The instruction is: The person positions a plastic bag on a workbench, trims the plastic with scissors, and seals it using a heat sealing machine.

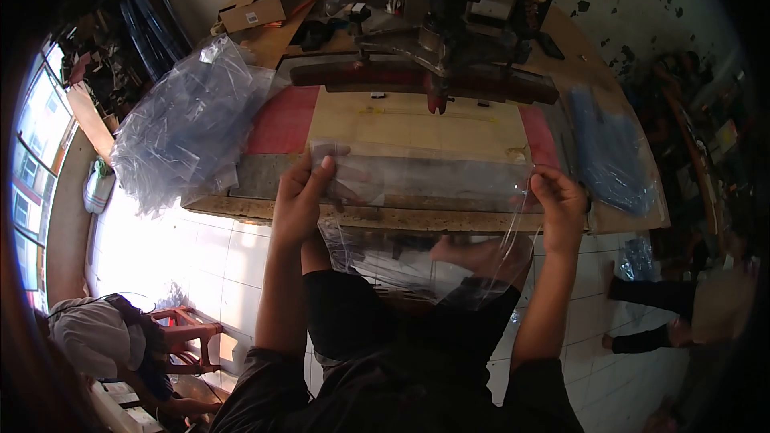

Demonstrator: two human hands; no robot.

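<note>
"So, status?"
"My left hand [303,192] and right hand [560,202] each pinch the clear sheet [437,180], stretched between them above the tabletop [385,220]'s near edge. Plastic pile [188,124]: left of left hand."

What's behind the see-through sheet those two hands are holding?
Through the clear sheet you can see a grey strip of table, its rough front edge and, lower down, a bare leg. Shiny creases blur the rest, so I can't tell what's there.
</note>
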